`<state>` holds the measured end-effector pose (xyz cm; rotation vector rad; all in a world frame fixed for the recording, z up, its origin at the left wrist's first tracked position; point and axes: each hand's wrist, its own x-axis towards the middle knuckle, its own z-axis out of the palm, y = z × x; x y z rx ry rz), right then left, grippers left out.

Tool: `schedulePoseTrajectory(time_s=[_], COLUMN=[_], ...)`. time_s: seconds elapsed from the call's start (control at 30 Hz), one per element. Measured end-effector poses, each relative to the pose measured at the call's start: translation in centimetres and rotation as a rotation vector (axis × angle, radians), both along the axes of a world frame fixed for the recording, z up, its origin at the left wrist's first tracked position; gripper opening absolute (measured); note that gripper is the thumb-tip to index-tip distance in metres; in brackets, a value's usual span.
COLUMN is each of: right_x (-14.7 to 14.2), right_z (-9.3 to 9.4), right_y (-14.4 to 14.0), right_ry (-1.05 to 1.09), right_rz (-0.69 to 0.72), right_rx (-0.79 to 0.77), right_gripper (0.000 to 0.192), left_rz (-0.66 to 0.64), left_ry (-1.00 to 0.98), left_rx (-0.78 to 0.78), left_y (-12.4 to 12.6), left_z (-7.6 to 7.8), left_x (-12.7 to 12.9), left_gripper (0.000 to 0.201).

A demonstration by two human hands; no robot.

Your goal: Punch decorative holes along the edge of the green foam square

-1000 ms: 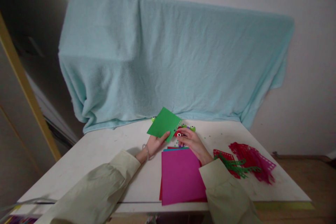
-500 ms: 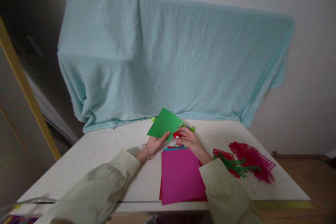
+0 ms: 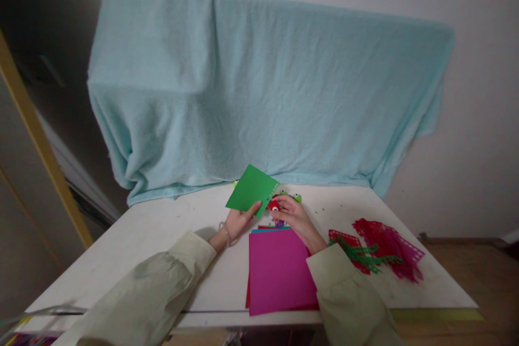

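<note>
My left hand [image 3: 239, 221] pinches the lower edge of a green paper square [image 3: 251, 191] and holds it tilted up above the white table [image 3: 162, 238]. A row of small punched holes runs along the sheet's right edge. My right hand [image 3: 295, 215] is closed on a small red punch with a white eye [image 3: 274, 205], which sits against that punched edge. Just under both hands lies a stack of coloured sheets with a magenta sheet [image 3: 279, 273] on top.
Small green punches with eyes [image 3: 297, 197] stand behind my right hand. Cut red and green paper strips [image 3: 375, 254] lie at the right. A light blue cloth [image 3: 259, 92] covers the wall and the table's back edge. A wooden post [image 3: 44, 151] leans at the left.
The green sheet and the red punch have shifted slightly up and to the left together; both hands keep their grip.
</note>
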<state>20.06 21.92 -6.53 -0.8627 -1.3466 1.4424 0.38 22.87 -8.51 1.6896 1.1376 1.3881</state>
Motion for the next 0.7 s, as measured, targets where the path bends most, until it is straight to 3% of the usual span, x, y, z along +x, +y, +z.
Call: schedulePoseTrajectory(time_s=[0.7], right_x=[-0.04], right_z=[-0.66], right_y=[0.02], right_ry=[-0.016], right_rz=[0.065], right_rx=[-0.007], right_gripper=[0.042], left_rz=[-0.018], left_ry=[-0.034], left_rx=[-0.018], left_y=[-0.02], left_z=[-0.28], left_x=[0.33], left_gripper=[0.047])
